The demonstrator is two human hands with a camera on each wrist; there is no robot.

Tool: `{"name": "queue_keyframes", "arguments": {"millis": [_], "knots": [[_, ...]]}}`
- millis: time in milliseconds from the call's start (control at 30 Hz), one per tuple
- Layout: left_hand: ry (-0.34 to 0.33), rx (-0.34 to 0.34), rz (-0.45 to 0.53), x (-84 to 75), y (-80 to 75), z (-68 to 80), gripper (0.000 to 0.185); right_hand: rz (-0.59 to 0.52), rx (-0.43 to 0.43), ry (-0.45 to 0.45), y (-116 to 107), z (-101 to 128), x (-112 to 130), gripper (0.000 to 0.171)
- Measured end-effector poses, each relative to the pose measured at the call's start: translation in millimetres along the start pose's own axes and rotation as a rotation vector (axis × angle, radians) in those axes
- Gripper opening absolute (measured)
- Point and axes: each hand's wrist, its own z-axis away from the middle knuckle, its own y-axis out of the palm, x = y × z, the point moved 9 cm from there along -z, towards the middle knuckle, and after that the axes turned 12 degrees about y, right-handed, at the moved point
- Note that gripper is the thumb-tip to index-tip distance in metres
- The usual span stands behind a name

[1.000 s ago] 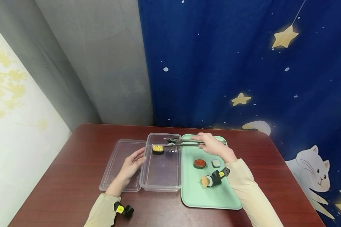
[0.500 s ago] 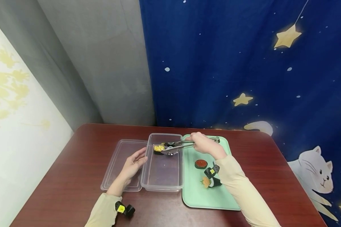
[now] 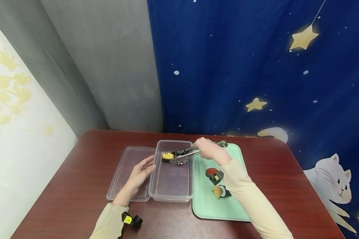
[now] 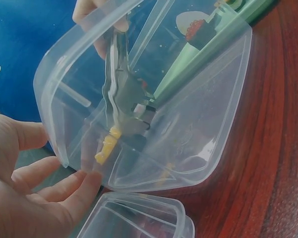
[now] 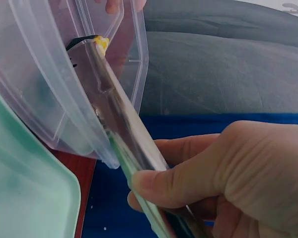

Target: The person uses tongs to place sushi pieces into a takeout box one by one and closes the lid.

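My right hand [image 3: 210, 150] grips metal tongs [image 5: 121, 119] between thumb and fingers. The tongs reach over the right wall into a clear plastic box [image 3: 171, 196]. Their tips lie right by a corn-topped sushi piece [image 3: 168, 156] near the box's far end. A dark sushi roll [image 3: 180, 152] shows between the tong arms, partly hidden by them. My left hand [image 3: 140, 175] rests against the box's left wall, its fingers extended and loosely spread at the rim, as the left wrist view [image 4: 44, 188] also shows.
The box's clear lid [image 3: 119, 179] lies to its left, under my left hand. On the right stands a mint-green tray [image 3: 209, 209] bearing a red roe sushi [image 3: 211, 172] and a shrimp-topped roll [image 3: 221, 191]. My right forearm crosses above the tray. A blue curtain [image 3: 209, 66] hangs behind the table.
My right hand and forearm have shifted left, and the tong arms have moved lower beside the corn sushi. The forearm now covers the small square roll on the tray. My left hand stays put.
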Motion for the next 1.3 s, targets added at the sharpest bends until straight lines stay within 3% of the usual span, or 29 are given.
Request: {"name": "queue_keyframes", "arguments": {"millis": [200,433,633,900,1300], "knots": [[0.007,-0.019,0.021,1.0,-0.5,-0.4,0.049,0.062,-0.019,0.009,0,-4,10,0.042],[0.006,-0.023,0.029,1.7,-0.7,-1.1,0.049,0.059,-0.016,0.046,-1,-6,12,0.042],[-0.002,-0.019,0.018,0.7,-0.8,0.0,0.05,0.052,-0.019,0.027,-2,-1,10,0.043],[-0.001,-0.02,0.003,-1.1,-0.6,1.2,0.05,-0.006,-0.042,0.032,-7,18,-10,0.048],[-0.004,-0.018,0.014,-0.2,0.5,0.5,0.049,-0.173,-0.174,-0.082,-21,64,-38,0.049]]}}
